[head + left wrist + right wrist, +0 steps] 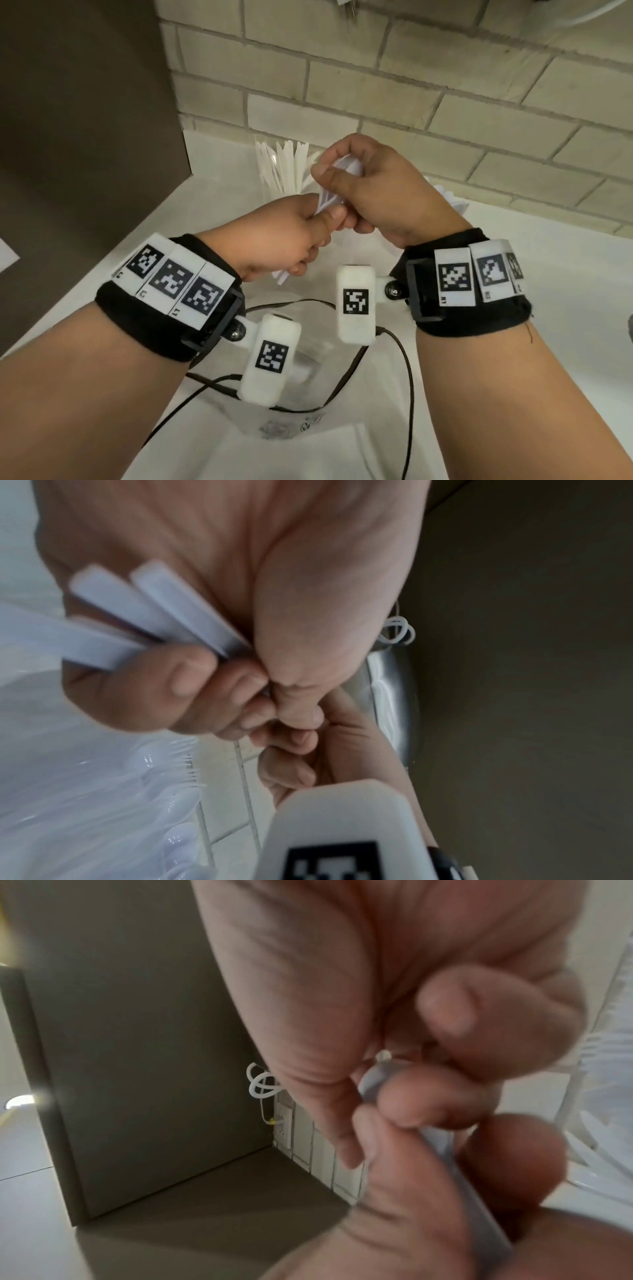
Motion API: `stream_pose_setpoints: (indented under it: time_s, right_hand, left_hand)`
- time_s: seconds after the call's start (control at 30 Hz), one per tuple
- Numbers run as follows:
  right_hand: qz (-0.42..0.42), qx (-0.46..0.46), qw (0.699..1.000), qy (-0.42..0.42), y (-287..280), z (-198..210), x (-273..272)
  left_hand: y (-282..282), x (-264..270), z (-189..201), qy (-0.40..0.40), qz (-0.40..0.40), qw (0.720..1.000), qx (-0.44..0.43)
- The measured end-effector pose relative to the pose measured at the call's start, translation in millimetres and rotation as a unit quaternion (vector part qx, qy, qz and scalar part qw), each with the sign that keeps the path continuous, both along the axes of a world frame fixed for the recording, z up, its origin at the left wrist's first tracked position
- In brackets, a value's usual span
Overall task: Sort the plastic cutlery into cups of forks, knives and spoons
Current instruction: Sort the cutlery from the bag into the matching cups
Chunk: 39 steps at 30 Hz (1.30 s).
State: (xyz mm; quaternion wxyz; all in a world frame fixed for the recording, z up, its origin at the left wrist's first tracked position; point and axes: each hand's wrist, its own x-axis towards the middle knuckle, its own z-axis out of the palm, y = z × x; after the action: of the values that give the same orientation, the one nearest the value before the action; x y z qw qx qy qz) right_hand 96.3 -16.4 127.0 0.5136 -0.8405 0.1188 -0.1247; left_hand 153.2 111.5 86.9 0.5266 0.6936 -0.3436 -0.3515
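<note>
White plastic cutlery (pixel 327 198) is being held as a bundle at the centre of the head view, above a pale tabletop (pixel 219 178). The left hand (pixel 291 236) is gripping the handles, its fingers (pixel 164 680) curled tight round them so that the handle ends are fanning out toward the left of the left wrist view. The right hand (pixel 373 185) is pinching the upper ends of the same bundle between thumb and curled fingers (pixel 431 1096); the right wrist view is showing one pale piece clamped there. Judgement: one hand is serving as a holder while the other is picking out a single piece, the step in hand being separation by type. Which type is being taken cannot be told, since the working ends are hidden inside the right hand. A cup of upright white pieces (pixel 284 164) is standing just behind the hands at upper centre of the head view; a second batch of white pieces (pixel 448 198) is showing behind the right wrist. A clear glass bowl (pixel 308 359) is sitting below the wrists. Forks and spoons in a clear container (pixel 164 783) are appearing at lower left of the left wrist view. Sorting is judged to be partly done.
</note>
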Motion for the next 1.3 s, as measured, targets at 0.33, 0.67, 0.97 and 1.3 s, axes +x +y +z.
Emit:
stream_pose_setpoints:
  time_s: [0.33, 0.67, 0.97, 1.3]
  right_hand:
    - [-0.115, 0.017, 0.992, -0.054, -16, 5, -41]
    - [-0.359, -0.290, 0.871, -0.166, -111, -8, -34]
    - [-0.294, -0.295, 0.902, 0.117, -130, -72, 2]
    - [-0.262, -0.354, 0.883, 0.162, -90, -44, -15]
  left_hand:
    - [48, -13, -5, -0.310, -0.017, 0.941, 0.132]
    - [49, -11, -37, -0.358, -0.214, 0.824, 0.384]
    - [27, -18, -57, -0.416, -0.217, 0.811, 0.349]
    - [25, -17, -62, -0.401, -0.159, 0.848, 0.307]
